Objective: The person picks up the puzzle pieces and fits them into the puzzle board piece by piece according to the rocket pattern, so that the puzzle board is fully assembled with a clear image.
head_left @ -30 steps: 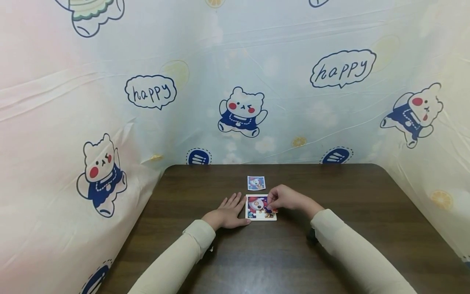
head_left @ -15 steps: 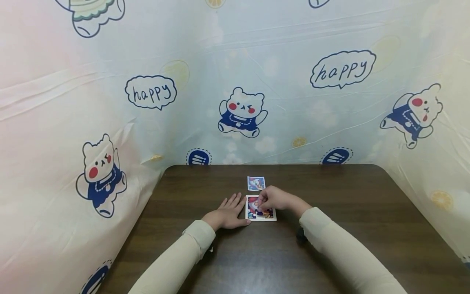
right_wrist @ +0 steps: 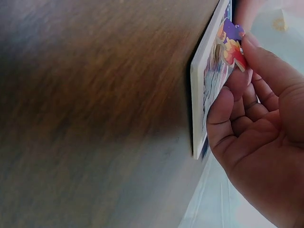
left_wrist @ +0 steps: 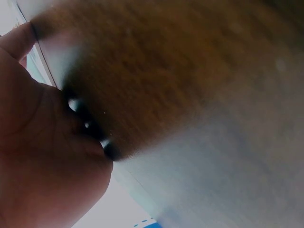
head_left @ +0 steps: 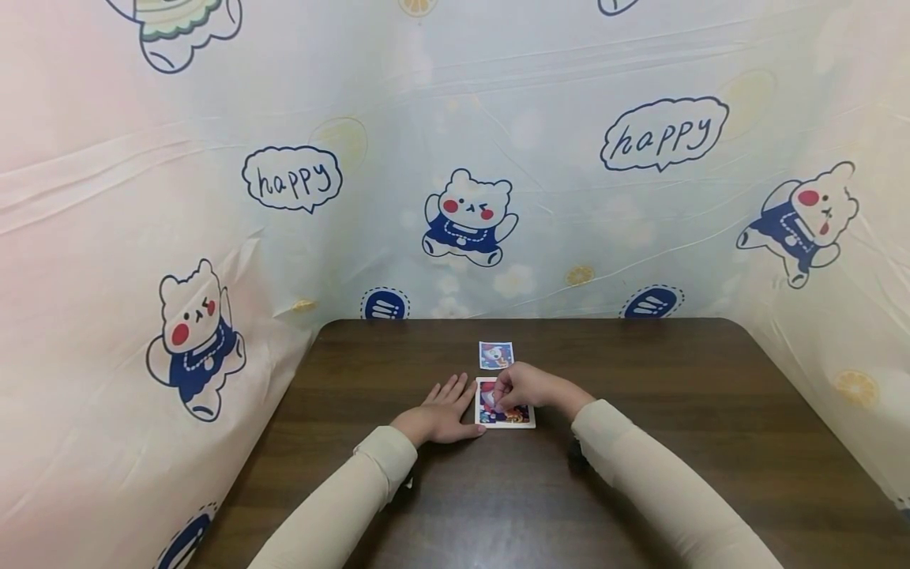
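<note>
A small jigsaw puzzle in a white frame (head_left: 524, 426) lies on the table, its picture in red, white and dark blue. My left hand (head_left: 441, 415) rests flat along the left side of the frame, fingers spread, thumb at the lower left corner. Over the middle of the puzzle, my right hand (head_left: 528, 386) covers part of the picture. In the right wrist view its thumb and a finger pinch a purple, red and yellow puzzle piece (right_wrist: 232, 52), tilted up at the picture's surface. The left wrist view shows the left palm (left_wrist: 42, 156) low against the table.
A small picture card (head_left: 495, 356) with a similar design lies just behind the puzzle. The brown wooden table (head_left: 398, 348) meets a printed cloth curtain (head_left: 554, 237) at the back, with more cloth on both sides.
My right hand has moved left from the puzzle's right side to over its middle, shifting only slightly in the last half second. The left hand stays in place.
</note>
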Demonstrator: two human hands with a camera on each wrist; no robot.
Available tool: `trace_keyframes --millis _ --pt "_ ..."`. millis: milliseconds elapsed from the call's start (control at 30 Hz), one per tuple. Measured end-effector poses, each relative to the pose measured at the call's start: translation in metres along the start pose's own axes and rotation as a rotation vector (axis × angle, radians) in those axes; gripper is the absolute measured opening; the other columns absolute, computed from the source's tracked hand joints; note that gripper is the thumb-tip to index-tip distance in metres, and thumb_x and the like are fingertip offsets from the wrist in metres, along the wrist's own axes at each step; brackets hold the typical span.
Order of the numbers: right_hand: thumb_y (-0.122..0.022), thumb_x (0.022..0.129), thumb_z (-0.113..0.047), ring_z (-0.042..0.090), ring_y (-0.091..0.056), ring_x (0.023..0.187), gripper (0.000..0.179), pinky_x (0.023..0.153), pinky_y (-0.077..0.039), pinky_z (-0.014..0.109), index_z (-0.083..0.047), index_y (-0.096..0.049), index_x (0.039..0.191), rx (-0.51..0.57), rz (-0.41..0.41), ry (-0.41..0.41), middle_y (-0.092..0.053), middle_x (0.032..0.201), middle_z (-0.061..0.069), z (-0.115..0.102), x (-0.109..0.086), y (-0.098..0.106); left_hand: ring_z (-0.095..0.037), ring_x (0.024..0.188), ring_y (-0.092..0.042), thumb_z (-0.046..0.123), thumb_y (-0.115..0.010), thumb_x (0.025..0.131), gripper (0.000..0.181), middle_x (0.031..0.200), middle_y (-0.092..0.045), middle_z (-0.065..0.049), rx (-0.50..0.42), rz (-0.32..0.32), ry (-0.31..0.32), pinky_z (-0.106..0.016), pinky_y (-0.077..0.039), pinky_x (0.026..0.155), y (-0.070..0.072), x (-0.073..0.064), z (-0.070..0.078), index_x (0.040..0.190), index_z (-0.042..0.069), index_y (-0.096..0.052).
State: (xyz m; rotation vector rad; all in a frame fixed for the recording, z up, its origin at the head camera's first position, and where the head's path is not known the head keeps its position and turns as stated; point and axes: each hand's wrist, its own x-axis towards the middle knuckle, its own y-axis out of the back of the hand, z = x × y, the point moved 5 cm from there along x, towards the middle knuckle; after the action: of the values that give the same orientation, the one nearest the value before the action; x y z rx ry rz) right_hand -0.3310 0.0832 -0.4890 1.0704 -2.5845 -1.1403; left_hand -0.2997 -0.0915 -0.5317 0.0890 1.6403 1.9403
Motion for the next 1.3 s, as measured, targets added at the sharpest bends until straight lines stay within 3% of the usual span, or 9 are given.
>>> trace_keyframes --millis 300,467,633,867,1300 --pt "-0.079 0.085 -0.010 0.009 -0.060 0.064 0.010 0.061 -0.050 0.026 -0.013 -0.070 0.081 -0.029 -0.010 0.001 -0.067 0.072 -0.005 -0.002 0.001 -0.002 -0.023 0.151 0.011 0.084 -0.036 0.084 0.104 0.166 0.007 -0.005 0.018 -0.020 0.015 -0.050 0.001 0.119 0.000 0.001 -0.001 0.161 0.021 -0.006" --pt "-0.079 0.085 -0.010 0.009 -0.059 0.064 0.011 0.061 -0.050 0.026 -0.012 -0.070 0.080 -0.067 -0.013 0.002 -0.066 0.071 -0.005 -0.004 0.001 -0.003 -0.027 0.152 0.004 0.076 -0.041 0.090 0.098 0.166 0.001 -0.008 0.029 -0.022 0.006 -0.051 -0.004 0.119 0.012 -0.012 0.010 0.161 0.018 -0.010" --pt "-0.078 0.085 -0.009 0.009 -0.059 0.063 0.011 0.059 -0.049 0.026 -0.012 -0.069 0.079 -0.097 -0.019 0.011 -0.065 0.070 -0.006 -0.005 0.002 -0.005 -0.024 0.151 0.009 0.083 -0.038 0.085 0.103 0.166 0.005 -0.006 0.005 -0.019 0.000 -0.052 0.000 0.119 0.001 -0.001 0.000 0.161 0.021 -0.007" --pt "-0.079 0.085 -0.010 0.006 -0.054 0.060 0.014 0.056 -0.046 0.024 -0.011 -0.068 0.076 -0.154 -0.011 0.047 -0.061 0.067 -0.007 -0.006 0.004 -0.007 -0.021 0.150 0.013 0.089 -0.030 0.082 0.106 0.166 0.010 -0.003 0.048 -0.013 -0.001 -0.049 0.001 0.119 -0.011 0.012 -0.010 0.160 0.024 -0.001" --pt "-0.080 0.084 -0.011 0.007 -0.053 0.059 0.016 0.055 -0.045 0.024 -0.011 -0.066 0.077 -0.147 0.013 0.009 -0.059 0.067 -0.007 -0.004 0.003 -0.009 -0.021 0.150 0.013 0.087 -0.034 0.082 0.104 0.166 0.011 -0.001 0.046 -0.011 0.007 -0.049 0.002 0.119 -0.011 0.012 -0.011 0.160 0.026 0.000"
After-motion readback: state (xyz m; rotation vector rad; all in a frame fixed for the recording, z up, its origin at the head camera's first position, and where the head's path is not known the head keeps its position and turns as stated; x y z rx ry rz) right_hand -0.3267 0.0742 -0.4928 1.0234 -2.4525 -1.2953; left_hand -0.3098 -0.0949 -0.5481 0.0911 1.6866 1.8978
